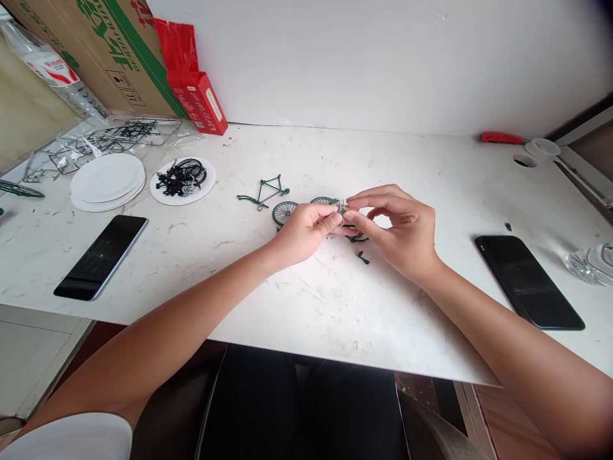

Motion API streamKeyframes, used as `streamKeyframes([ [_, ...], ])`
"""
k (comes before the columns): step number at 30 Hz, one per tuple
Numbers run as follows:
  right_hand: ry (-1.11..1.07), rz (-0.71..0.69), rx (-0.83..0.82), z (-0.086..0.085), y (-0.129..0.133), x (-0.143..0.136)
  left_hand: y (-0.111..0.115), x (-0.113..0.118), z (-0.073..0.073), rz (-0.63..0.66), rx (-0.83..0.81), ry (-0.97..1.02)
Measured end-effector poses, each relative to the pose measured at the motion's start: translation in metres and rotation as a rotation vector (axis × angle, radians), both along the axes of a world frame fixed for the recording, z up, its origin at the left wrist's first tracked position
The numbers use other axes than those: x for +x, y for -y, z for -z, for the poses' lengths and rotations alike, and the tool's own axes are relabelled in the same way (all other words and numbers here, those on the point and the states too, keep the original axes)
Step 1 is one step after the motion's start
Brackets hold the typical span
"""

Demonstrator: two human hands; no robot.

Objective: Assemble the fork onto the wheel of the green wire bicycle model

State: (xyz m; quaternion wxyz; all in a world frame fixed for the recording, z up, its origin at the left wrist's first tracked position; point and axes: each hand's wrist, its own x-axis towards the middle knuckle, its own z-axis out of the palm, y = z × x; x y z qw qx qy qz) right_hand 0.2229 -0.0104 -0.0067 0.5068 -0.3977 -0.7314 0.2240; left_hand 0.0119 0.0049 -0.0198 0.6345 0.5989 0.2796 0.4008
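My left hand (306, 231) and my right hand (400, 223) meet above the middle of the table, their fingertips pinched on a small grey-and-green model part (340, 207). Most of that part is hidden by the fingers. Beyond and partly beneath the hands lie small spoked model wheels, one wheel (284, 213) showing left of my left hand. A green model bicycle frame (269, 189) rests farther left. Just in front of the hands lies a small green piece (363, 257).
A paper plate (211, 185) holds black model parts, beside stacked white plates (108, 179). Phones lie at left (101, 257) and right (529, 281). Empty sprues (71, 144), a red box (198, 102), a bottle (57, 67) and a carton stand behind. A red-handled object (500, 138) lies back right.
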Motion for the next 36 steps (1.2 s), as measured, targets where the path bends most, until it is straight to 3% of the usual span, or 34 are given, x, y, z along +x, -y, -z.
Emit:
streamKeyframes([
  [12,-0.165,-0.117,-0.379,-0.011,-0.004,0.003,0.004,-0.001,-0.001,-0.022,0.013,-0.085],
  [16,-0.189,-0.108,-0.415,-0.015,-0.002,0.001,0.007,0.000,-0.004,-0.028,-0.015,-0.068],
  [28,-0.190,-0.175,-0.564,-0.012,-0.011,0.009,0.000,-0.007,-0.007,0.149,-0.184,0.003],
  [36,-0.200,-0.183,-0.619,-0.009,-0.012,0.012,-0.002,-0.009,-0.007,0.186,-0.226,0.016],
])
